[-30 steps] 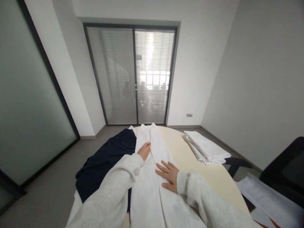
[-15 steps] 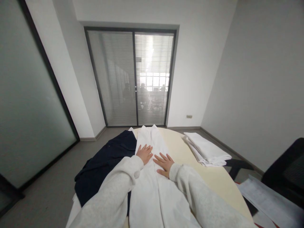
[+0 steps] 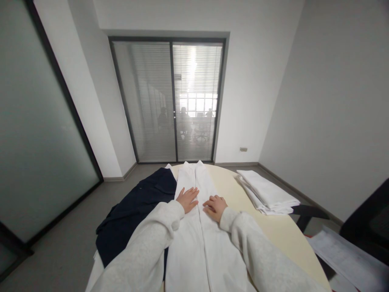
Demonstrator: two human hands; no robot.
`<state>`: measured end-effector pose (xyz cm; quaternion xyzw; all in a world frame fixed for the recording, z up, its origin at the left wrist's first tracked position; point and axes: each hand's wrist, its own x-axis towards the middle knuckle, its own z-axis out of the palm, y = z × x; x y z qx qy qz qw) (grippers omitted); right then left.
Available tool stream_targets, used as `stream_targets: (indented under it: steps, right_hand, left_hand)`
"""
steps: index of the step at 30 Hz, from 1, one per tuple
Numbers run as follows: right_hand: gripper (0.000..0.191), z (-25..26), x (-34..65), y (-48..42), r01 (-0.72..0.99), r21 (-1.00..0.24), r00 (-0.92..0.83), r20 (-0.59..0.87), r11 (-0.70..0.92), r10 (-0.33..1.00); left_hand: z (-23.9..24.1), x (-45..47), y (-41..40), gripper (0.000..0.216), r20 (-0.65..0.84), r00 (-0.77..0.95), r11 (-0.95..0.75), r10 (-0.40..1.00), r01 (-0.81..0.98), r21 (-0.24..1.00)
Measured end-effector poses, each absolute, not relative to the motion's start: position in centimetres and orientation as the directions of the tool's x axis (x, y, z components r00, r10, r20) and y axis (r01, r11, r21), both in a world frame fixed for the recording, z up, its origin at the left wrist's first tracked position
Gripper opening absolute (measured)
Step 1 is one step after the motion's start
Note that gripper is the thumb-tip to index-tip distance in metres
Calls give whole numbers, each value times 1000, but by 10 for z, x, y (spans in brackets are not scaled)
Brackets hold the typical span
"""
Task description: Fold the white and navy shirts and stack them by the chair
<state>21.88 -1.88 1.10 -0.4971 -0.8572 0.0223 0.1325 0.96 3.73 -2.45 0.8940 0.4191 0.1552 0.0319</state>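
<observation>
Since a second ago the right hand (image 3: 215, 207) has slid up the cloth, away from the person, and now lies just beside the left hand (image 3: 187, 199). Its fingers, then spread flat, are now bent at the knuckles. The left hand, then turned on its edge, has flattened.

Head view: both hands rest on a long white fabric garment (image 3: 190, 251), laid lengthwise down the middle of a round cream-topped table (image 3: 273, 231), with a seam or fold line running between the hands. The left palm is down with the fingers loosely apart and holds nothing. The right fingertips press into the cloth, but I cannot tell whether they pinch a fold.

A dark navy garment (image 3: 136, 207) lies touching the white one's left edge. A folded stack of white cloth (image 3: 267, 194) sits well apart on the right.

The white garment looks light, limp and prone to creasing. It would likely slide on the smooth tabletop, so it is best taken by pinching an edge or hem with both hands.
</observation>
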Motion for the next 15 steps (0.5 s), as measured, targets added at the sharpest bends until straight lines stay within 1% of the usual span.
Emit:
stream_targets:
  steps: [3,5,7,10,11,13,15]
  right_hand:
    - [33,15,217,-5,840,-250,-456,152,481,877]
    - [33,17,213,2,833,-311,-455,86,458,886]
    - [38,16,206,3,827,-342,-463,39,447,886]
    - [52,8,195,-3,819,-300,-492,69,489,868]
    - [53,5,193,-6,817,-274,-503,92,507,859]
    - [46,0,191,-10,810,-232,-528,108,538,842]
    - [36,-1,191,-10,799,-216,-557,86,561,826]
  left_hand:
    - [-25,11,38,47,262,583,-635,769,742,214]
    - [-26,11,38,43,318,544,-621,777,747,237]
    - [-26,12,38,39,372,520,-626,769,732,269]
    - [-27,12,40,35,406,532,-663,743,665,344]
    - [-28,12,42,35,408,533,-668,741,642,376]
    - [-29,13,44,36,408,526,-666,746,597,447]
    - [-30,14,46,39,401,518,-652,756,542,530]
